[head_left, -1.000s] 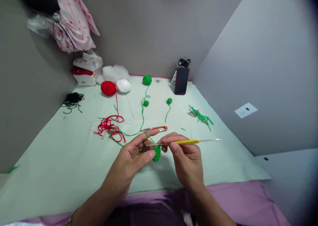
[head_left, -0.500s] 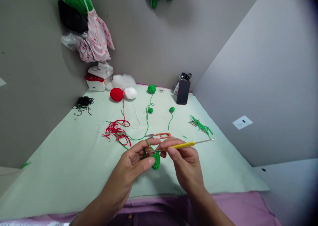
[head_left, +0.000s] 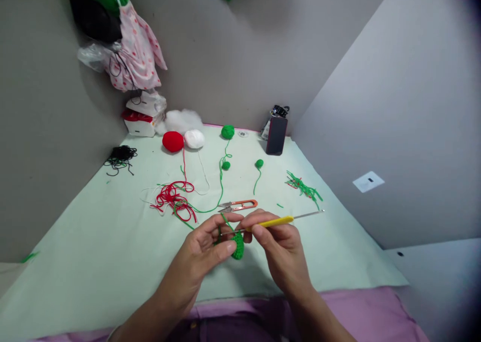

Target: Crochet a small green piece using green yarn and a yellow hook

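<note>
Between thumb and fingers, my left hand [head_left: 208, 246] pinches a small green crochet piece [head_left: 238, 246]. Green working yarn [head_left: 227, 221] runs over the raised left index finger. My right hand [head_left: 280, 241] is closed round the yellow handle of a crochet hook [head_left: 276, 222], held nearly level. The hook's left end meets the top of the green piece; exactly how it sits in the stitches is too small to tell. Its other metal end sticks out to the right. Just beyond my fingers lie thread snips [head_left: 240, 205] with orange handles.
A red yarn ball [head_left: 173, 141], a white yarn ball [head_left: 194, 139] and a green yarn ball [head_left: 227, 132] sit at the back. Tangled red yarn [head_left: 171, 199] lies left, green scraps [head_left: 303, 186] right. A phone [head_left: 277, 136] stands upright near the back wall.
The view has shifted slightly, so the background sits a little higher and farther left. Both hands keep their hold, and the green piece has moved only slightly.
</note>
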`<state>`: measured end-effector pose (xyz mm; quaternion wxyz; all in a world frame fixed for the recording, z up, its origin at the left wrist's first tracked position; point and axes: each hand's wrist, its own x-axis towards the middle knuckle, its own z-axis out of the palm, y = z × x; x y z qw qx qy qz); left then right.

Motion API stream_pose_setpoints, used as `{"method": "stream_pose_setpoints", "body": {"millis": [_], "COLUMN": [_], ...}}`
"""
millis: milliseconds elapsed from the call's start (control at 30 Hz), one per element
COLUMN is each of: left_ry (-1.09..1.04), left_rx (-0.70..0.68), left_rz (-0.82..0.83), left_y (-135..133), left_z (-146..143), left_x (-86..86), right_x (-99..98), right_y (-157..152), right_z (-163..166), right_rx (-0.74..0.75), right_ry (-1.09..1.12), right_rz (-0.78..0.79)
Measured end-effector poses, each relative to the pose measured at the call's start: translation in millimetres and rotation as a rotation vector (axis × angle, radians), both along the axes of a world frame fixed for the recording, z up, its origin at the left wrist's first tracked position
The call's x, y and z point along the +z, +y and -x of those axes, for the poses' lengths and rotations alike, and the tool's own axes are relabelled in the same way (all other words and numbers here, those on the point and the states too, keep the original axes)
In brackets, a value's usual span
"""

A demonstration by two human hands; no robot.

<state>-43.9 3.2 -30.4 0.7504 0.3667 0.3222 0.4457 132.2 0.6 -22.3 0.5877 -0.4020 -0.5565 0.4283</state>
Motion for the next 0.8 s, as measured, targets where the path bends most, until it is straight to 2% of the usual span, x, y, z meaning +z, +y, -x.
{"method": "stream_pose_setpoints", "body": {"millis": [167,333,533,800], "left_ry": [0.007,-0.021,-0.032,-0.008], "left_rx": [0.017,-0.031,-0.050,0.018], "left_rz": [0.029,0.038,0.051,0.039], "left_y": [0.3,0.6,-2.8,-1.2], "left_z": [1.5,-3.1,-3.2,10.1], "left_x": [-3.2,-6.6,-2.7,-5.0], "right_x": [-4.8,-5.7,-3.3,-6.3], "right_y": [1.5,-1.1,-2.6,0.0], "right_z": [2.7,-1.2,-2.2,10.2], "right_rx": [0.024,0.021,0.055,0.045], "right_ry": [0.021,0.024,0.024,0.086], "right_rz": [0.014,0.022,0.027,0.058]}}
